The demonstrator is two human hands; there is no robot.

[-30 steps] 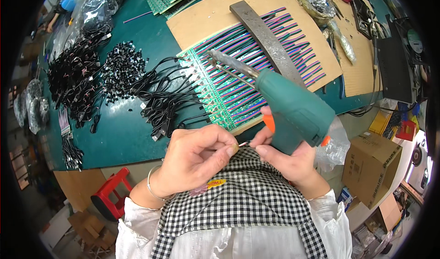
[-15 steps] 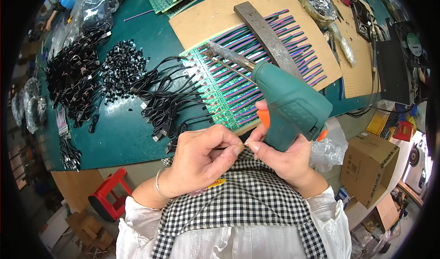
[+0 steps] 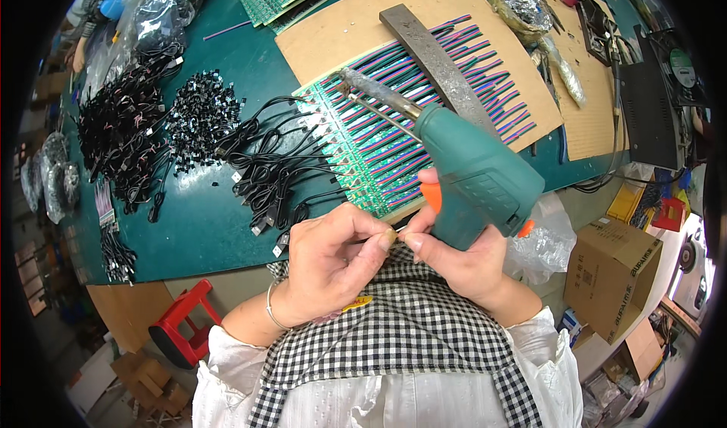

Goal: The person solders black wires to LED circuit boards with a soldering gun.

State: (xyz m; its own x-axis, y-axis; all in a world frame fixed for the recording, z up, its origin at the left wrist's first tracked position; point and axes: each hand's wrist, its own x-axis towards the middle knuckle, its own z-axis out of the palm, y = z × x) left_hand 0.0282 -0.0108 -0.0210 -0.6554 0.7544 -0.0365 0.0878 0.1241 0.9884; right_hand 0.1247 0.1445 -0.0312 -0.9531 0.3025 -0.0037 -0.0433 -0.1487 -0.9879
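Note:
My right hand [image 3: 466,258] holds a green soldering gun [image 3: 485,178] with an orange trigger, its metal tip pointing to the far left above the circuit boards. The thumb and forefinger of that hand also come together at a small pale thing, perhaps a wire end. Right beside them, the fingertips of my left hand [image 3: 337,250] are pinched at the same spot; what they hold is mostly hidden. Beyond both hands lies a green circuit board panel [image 3: 356,172] with rows of striped ribbon wires [image 3: 496,99] and black cables [image 3: 276,174] running off its left side.
A metal bar [image 3: 435,65] lies across the wires on a brown board [image 3: 326,42]. Piles of black cables [image 3: 117,140] and small black connectors [image 3: 201,118] cover the table's left. A red stool [image 3: 182,322] and a cardboard box [image 3: 609,277] stand below the table.
Both hands and the soldering gun have shifted very slightly left in the picture, as has the table scene. The fingertips remain pinched close together.

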